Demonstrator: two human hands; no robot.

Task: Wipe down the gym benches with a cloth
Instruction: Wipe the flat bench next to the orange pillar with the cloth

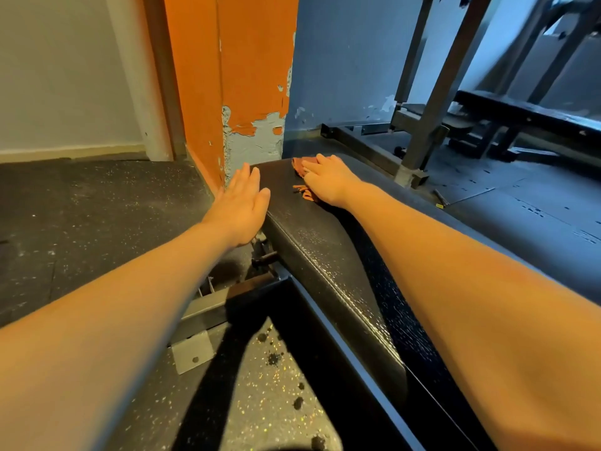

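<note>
We find the rust-brown cloth (300, 165) at the far end of the black padded bench (325, 249), bunched under the right hand (328, 179). That hand lies flat on it, fingers straight and pressing down. Cloth shows past the fingertips and again in a frayed strip beside the heel of the palm. It sits just short of the pad's far edge and nearer its left side.

The left hand (242, 206) is spread wide with straight fingers, holding nothing. Its thumb side touches the pad's left edge near the far corner, apart from the cloth.

From the cloth, the pad runs back toward us under the right forearm, a long stretch of textured vinyl. The far-left corner stands just beside an orange pillar (234, 76) with peeling paint, so room there is tight. Left of the bench we see speckled rubber floor (81, 206) and the bench's steel frame (208, 307) below the pad. To the right lies dark matting, then a metal rack (432, 102) and a second bench (520, 112), well apart.
</note>
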